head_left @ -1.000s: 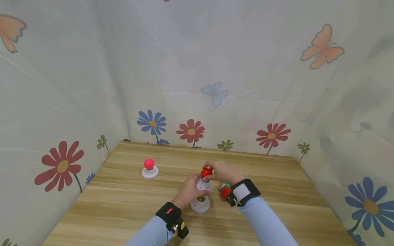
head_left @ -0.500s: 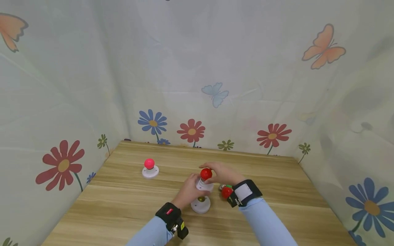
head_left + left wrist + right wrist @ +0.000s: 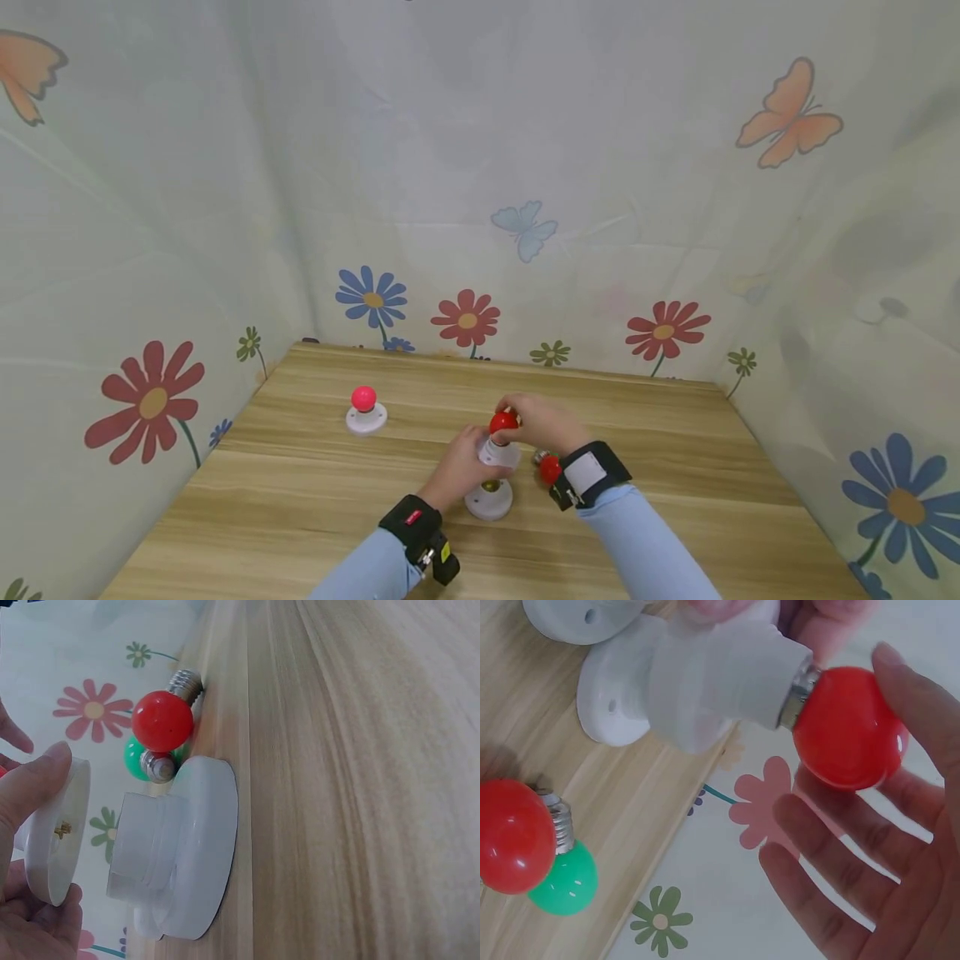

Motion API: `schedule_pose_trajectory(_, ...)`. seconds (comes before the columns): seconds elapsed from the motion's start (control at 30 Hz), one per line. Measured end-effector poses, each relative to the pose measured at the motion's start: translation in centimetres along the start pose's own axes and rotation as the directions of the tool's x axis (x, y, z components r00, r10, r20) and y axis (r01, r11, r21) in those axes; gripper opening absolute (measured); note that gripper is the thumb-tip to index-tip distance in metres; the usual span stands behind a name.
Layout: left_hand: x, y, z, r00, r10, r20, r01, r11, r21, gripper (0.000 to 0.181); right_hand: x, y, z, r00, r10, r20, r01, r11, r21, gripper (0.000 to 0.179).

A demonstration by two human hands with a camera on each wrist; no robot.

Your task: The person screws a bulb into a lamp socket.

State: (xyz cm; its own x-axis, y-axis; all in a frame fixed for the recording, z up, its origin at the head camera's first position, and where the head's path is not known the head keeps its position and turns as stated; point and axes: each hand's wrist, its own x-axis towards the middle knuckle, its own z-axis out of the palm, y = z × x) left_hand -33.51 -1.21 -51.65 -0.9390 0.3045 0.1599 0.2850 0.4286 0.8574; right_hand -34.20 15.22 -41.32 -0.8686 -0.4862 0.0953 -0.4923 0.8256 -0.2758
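Note:
A white screw-type lamp holder (image 3: 497, 452) is gripped by my left hand (image 3: 457, 468), above the table. In the left wrist view its hollow underside (image 3: 64, 840) shows, apart from another white holder (image 3: 196, 847) on the table. A round red bulb (image 3: 851, 727) sits in the mouth of the held holder, some of its metal thread showing. My right hand (image 3: 546, 422) pinches this bulb between thumb and index finger; the other fingers (image 3: 825, 892) are spread loosely. Below my left hand, an unfilled white holder (image 3: 488, 505) stands on the table.
A loose red bulb (image 3: 551, 470) and a green bulb (image 3: 568, 881) lie together by my right wrist. A white holder (image 3: 366, 422) with a pinkish-red bulb (image 3: 363, 398) stands at the back left. A flowered cloth (image 3: 600, 250) hangs behind the wooden table (image 3: 300, 500).
Half a second ago my right fingers were spread wider around the red bulb; now they pinch it again, the wrist slightly turned. My left hand keeps its grip on the holder.

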Motion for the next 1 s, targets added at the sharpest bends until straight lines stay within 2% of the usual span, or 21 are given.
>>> schedule_pose_trajectory(0.17,0.0,0.1,-0.1,1.0,-0.004,0.001,0.004,1.0,-0.004,0.065,0.2,-0.2,0.6,0.997,0.058,-0.059,-0.063,0.994,-0.092,0.048)
schedule_pose_trajectory(0.3,0.0,0.0,-0.2,1.0,0.0,0.0,0.0,1.0,-0.019,0.065,0.2,-0.2,0.7,0.995,0.07,-0.071,-0.075,0.994,-0.081,0.051)
schedule_pose_trajectory(0.4,0.1,-0.2,-0.1,1.0,0.015,-0.009,-0.015,1.0,-0.018,0.066,0.2,0.2,0.6,1.0,0.021,-0.022,-0.021,1.0,-0.004,0.055)
schedule_pose_trajectory(0.47,0.2,-0.2,-0.1,1.0,0.027,-0.016,-0.027,1.0,-0.011,0.065,0.1,0.5,0.2,0.999,-0.043,0.028,0.04,0.996,0.075,0.057)
schedule_pose_trajectory(0.6,0.1,0.0,-0.2,0.999,0.043,-0.023,-0.043,0.999,-0.011,0.063,-0.1,0.9,-0.4,0.978,-0.184,0.096,0.164,0.969,0.184,0.054)
schedule_pose_trajectory(0.7,0.0,-0.1,-0.2,0.999,0.046,-0.025,-0.046,0.999,-0.01,0.063,-0.1,1.0,-0.6,0.968,-0.225,0.111,0.201,0.961,0.19,0.05)
schedule_pose_trajectory(0.83,0.1,-0.1,-0.1,0.999,0.042,-0.023,-0.042,0.999,-0.002,0.064,-0.1,1.0,-0.6,0.976,-0.189,0.109,0.166,0.968,0.188,0.047)
schedule_pose_trajectory(1.0,0.1,-0.2,-0.1,0.999,0.028,-0.016,-0.028,0.999,0.017,0.065,0.1,0.5,-0.4,0.994,-0.067,0.083,0.053,0.986,0.157,0.044)
